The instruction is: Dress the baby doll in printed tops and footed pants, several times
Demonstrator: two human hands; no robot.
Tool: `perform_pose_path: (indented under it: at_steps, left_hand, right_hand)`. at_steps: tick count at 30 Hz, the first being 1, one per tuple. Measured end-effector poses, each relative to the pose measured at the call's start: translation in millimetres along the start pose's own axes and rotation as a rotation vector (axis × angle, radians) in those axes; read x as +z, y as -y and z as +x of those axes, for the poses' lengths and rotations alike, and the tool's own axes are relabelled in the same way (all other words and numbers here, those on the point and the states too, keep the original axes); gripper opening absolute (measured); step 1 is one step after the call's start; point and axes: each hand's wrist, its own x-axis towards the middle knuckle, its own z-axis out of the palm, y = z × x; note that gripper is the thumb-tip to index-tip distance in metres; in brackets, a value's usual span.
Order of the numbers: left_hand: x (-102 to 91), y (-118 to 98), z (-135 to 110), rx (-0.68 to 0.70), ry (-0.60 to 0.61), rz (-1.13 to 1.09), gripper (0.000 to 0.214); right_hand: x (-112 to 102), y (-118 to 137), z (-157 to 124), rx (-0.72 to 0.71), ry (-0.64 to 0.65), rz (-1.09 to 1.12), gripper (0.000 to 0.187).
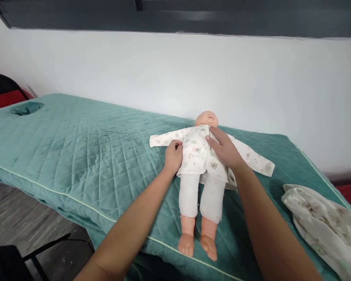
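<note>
A baby doll [187,230] lies on its back, its feet toward me and its head by the wall. It wears a white printed baby jacket [194,156], with both sleeves spread out sideways and the front panels meeting along the chest. White fabric covers its upper legs; the lower legs and feet are bare. My left hand [174,157] is closed at the jacket's side below the sleeve, fingertips pinching the cloth there. Over the chest, my right hand [226,149] rests with fingers stretched out and thumb apart, touching the jacket's front near the neck.
A teal quilted bed cover [84,156] lies beneath the doll, with a round hole [27,108] at the far left. Crumpled white printed cloth [324,222] lies at the right. A white wall [169,74] stands behind; a black chair-like object [8,261] is at lower left.
</note>
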Motion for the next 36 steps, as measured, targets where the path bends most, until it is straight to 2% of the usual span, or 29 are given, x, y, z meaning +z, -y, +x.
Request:
perform_pose_path:
  at_steps: [2, 4, 7, 9, 11, 14, 16, 18, 23, 27, 31, 36]
  left_hand:
    - [0.0, 1, 1, -0.002, 0.003, 0.0, 0.017]
    - [0.0, 2, 1, -0.001, 0.008, -0.004, 0.017]
    - [0.2, 5, 3, 0.008, 0.02, -0.024, 0.017]
    - [0.1, 8, 3, 0.016, 0.025, -0.039, 0.016]
    - [-0.7, 10, 3, 0.024, 0.026, -0.046, 0.015]
    - [-4.1, 11, 3, 0.026, 0.033, -0.038, 0.013]
    - [-8.1, 11, 3, -0.005, 0.052, -0.039, 0.012]
    - [-13.3, 9, 3, -0.08, 0.119, -0.083, 0.02]
    - [-26.5, 1, 3, -0.345, 0.418, -0.395, 0.037]
    - [-31.5, -2, 2, -0.377, 0.601, -0.566, 0.043]
    - [-29.6, -2, 2, -0.388, 0.652, -0.656, 0.043]
    - [-26.9, -3, 1, -0.393, 0.669, -0.701, 0.041]
  right_hand:
    - [1, -2, 3, -0.06, 0.043, -0.022, 0.056]
    - [2, -3, -4, -0.092, 0.032, 0.007, 0.055]
    - [1, -6, -28, -0.1, -0.006, 0.135, 0.055]
    - [0, -11, -45, -0.065, -0.08, 0.262, 0.051]
    - [-2, -20, -60, 0.039, -0.275, 0.363, 0.041]
    - [-8, -39, -75, 0.333, -0.62, 0.412, 0.024]
    - [-11, -50, -80, 0.54, -0.675, 0.432, 0.019]
    - [-12, -55, -83, 0.658, -0.624, 0.473, 0.018]
    - [-7, -43, -81, 0.758, -0.515, 0.69, 0.016]
    - [-11, -34, -77, 0.812, -0.428, 0.932, 0.012]
    - [-18, -34, -75, 0.807, -0.274, 1.113, 0.011]
    - [-14, -37, -72, 0.68, -0.159, 1.061, 0.025]
